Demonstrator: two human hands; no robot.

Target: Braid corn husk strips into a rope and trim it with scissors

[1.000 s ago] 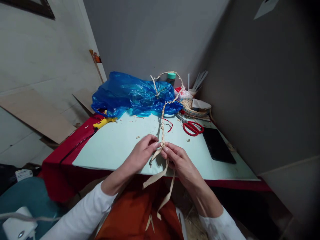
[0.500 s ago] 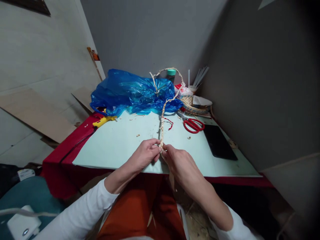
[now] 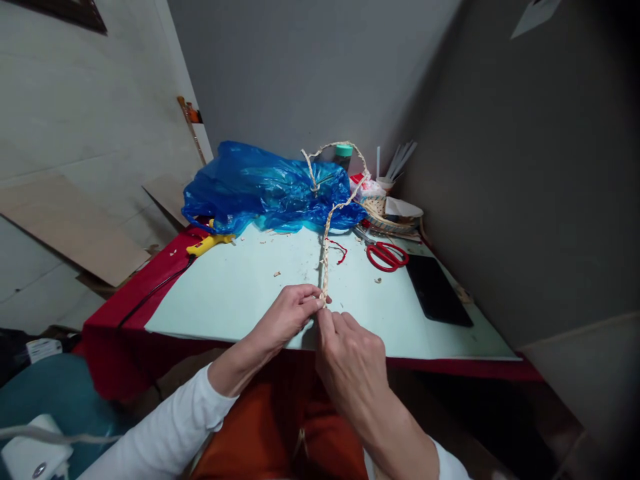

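A pale braided cord [image 3: 327,257] runs from my fingers up the table and loops over the blue plastic bag [image 3: 260,183]. My left hand [image 3: 297,310] pinches the cord's near end between thumb and fingers. Just below and to the right, my right hand [image 3: 347,350] is closed at the same end, its fingertips turned down and mostly hidden by its back. A thin red string [image 3: 341,251] lies right of the cord. Red-handled scissors [image 3: 387,256] rest farther right.
On the pale green table sheet [image 3: 225,293] sit a yellow glue gun [image 3: 210,244] at left and a black flat slab [image 3: 437,290] at right. Behind are a woven basket [image 3: 387,217], a green-lidded jar [image 3: 343,155] and a cup of white sticks [image 3: 386,181].
My right hand has turned over and moved slightly down, its back now facing up. My left hand stays at the cord's near end. The view has shifted slightly.
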